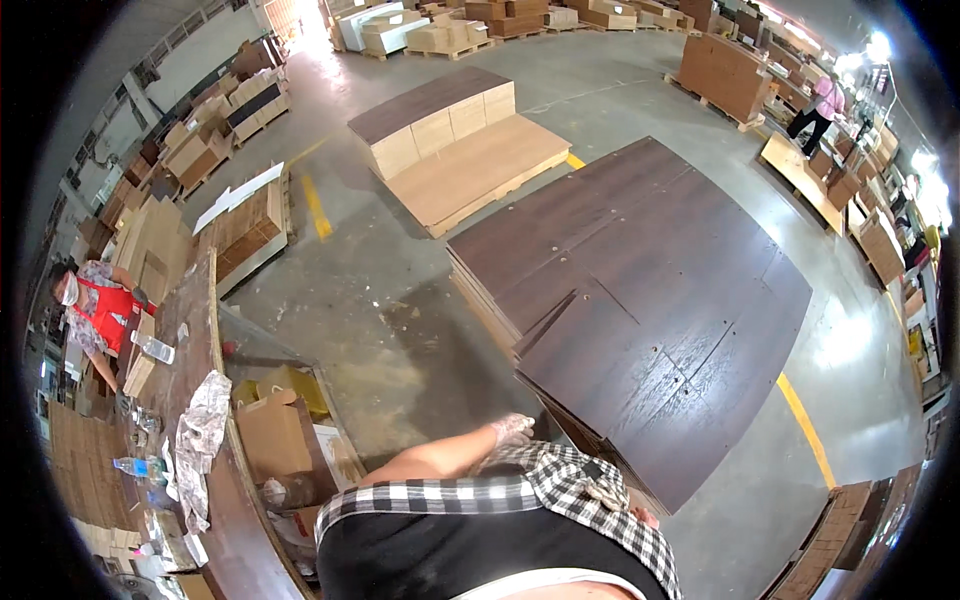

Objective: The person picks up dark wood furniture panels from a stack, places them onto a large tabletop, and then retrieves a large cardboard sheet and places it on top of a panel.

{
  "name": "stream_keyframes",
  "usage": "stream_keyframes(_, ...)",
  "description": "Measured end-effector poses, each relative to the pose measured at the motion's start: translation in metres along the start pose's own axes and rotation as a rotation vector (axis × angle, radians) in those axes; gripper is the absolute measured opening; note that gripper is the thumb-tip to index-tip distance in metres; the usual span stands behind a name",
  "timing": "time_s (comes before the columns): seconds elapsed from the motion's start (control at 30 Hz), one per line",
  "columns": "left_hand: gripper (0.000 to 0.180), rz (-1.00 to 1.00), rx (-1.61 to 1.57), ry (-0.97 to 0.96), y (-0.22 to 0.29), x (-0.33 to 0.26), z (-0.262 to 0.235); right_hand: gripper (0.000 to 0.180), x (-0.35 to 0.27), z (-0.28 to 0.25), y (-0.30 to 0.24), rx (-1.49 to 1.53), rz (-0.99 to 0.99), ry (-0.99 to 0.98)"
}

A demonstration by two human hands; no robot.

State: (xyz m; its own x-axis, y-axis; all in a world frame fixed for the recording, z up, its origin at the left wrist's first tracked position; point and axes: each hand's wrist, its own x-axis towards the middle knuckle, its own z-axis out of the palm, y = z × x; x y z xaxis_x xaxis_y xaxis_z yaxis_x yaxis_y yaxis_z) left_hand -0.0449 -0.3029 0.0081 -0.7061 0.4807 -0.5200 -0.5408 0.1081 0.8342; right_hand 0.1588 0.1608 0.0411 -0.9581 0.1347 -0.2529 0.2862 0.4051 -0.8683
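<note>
My left hand [512,430], in a pale, stained covering, is held in front of my body, just left of the near corner of a stack of dark brown wooden panels [660,300]. Its fingers are curled in; whatever they may hold is too small to make out. My right hand [645,516] is low beside the near edge of the same stack, largely hidden by a checkered sleeve [575,478]. Only some fingertips show there, so its grip is unclear. The top panels have small holes and lie slightly askew, one edge lifted over another.
At left runs a long wooden workbench [215,450] with a crumpled cloth [203,425] and a clear bottle [153,347]. A co-worker in a red apron [108,315] stands behind it. An open cardboard box [275,435] sits beside the bench. Beyond lies a pallet of light panels [480,170].
</note>
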Motion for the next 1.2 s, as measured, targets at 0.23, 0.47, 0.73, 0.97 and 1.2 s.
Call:
stream_keyframes(0.23,0.025,-0.428,-0.31,0.364,0.041,-0.024,0.015,0.015,-0.014,-0.021,-0.052,0.532,0.66,0.16)
stream_keyframes(0.47,0.05,0.137,0.727,0.992,0.075,0.012,-0.031,0.018,-0.038,-0.015,0.022,0.389,0.539,0.256)
stream_keyframes(0.73,0.064,-0.002,0.537,0.737,0.221,0.039,0.0,0.02,-0.054,-0.014,0.023,0.414,0.658,0.274)
stream_keyframes(0.97,0.06,-0.183,0.73,0.718,0.204,0.075,0.007,0.022,-0.067,-0.019,0.029,0.46,0.702,0.329)
stream_keyframes(1.2,0.05,-0.163,0.947,0.917,0.197,0.071,0.023,0.024,-0.088,-0.022,0.043,0.502,0.691,0.363)
